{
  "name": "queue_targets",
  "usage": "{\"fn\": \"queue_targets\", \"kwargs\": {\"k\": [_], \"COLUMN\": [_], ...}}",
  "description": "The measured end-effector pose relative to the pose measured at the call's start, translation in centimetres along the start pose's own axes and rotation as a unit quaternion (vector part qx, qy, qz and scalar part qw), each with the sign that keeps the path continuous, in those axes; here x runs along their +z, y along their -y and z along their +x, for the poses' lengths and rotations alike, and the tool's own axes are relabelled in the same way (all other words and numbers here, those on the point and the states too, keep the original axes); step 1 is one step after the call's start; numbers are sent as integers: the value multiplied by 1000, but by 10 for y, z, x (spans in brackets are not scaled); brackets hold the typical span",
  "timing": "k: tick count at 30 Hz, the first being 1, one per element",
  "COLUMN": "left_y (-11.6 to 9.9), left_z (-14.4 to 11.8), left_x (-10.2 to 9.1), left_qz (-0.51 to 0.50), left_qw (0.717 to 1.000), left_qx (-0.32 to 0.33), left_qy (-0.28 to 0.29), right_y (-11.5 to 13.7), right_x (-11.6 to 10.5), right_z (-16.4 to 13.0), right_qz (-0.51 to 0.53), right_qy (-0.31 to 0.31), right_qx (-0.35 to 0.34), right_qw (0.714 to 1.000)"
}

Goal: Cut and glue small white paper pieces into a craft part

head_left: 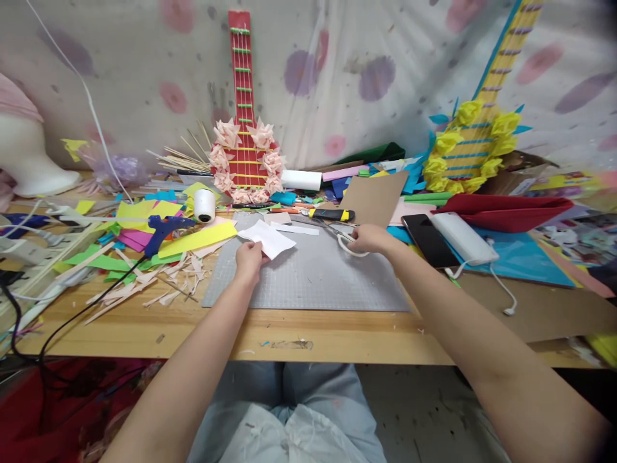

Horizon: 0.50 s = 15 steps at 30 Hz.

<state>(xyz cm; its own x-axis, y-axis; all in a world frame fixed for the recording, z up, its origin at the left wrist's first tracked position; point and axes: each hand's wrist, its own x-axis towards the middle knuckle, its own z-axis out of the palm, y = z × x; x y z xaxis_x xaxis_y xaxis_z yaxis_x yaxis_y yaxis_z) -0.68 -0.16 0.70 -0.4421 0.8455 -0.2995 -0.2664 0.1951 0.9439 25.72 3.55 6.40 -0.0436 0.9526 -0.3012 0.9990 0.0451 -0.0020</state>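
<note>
My left hand [249,259] pinches a piece of white paper [268,238] and holds it just above the grey cutting mat [308,276]. My right hand [367,240] rests at the mat's far right edge, its fingers closed on the white handles of a pair of scissors [343,240] that lies on the mat. The scissor blades point left toward a yellow and black utility knife [331,214]. A narrow white paper strip [295,228] lies on the mat behind the paper.
A blue glue gun [164,229] with a black cord lies left among coloured paper scraps. A white thread spool [204,205], a red paper guitar [245,128], a yellow paper guitar [477,141], a black phone [427,239] and a white power bank [461,238] surround the mat.
</note>
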Motion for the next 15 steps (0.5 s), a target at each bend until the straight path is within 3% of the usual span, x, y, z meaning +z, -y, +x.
{"fn": "queue_targets", "kwargs": {"k": [3, 6, 11, 15], "left_y": [2, 6, 16, 22], "left_z": [-2, -4, -5, -1], "left_x": [5, 14, 24, 24], "left_qz": [-66, -144, -191, -179], "left_qw": [998, 989, 981, 981], "left_qx": [1, 11, 40, 75], "left_qy": [1, 3, -9, -13], "right_y": [-18, -25, -2, 20], "right_x": [-5, -3, 3, 0], "right_z": [-2, -7, -19, -28], "right_qz": [100, 237, 310, 332], "right_qy": [7, 25, 67, 194], "right_qx": [-36, -98, -224, -267], "right_qw": [994, 966, 922, 884]}}
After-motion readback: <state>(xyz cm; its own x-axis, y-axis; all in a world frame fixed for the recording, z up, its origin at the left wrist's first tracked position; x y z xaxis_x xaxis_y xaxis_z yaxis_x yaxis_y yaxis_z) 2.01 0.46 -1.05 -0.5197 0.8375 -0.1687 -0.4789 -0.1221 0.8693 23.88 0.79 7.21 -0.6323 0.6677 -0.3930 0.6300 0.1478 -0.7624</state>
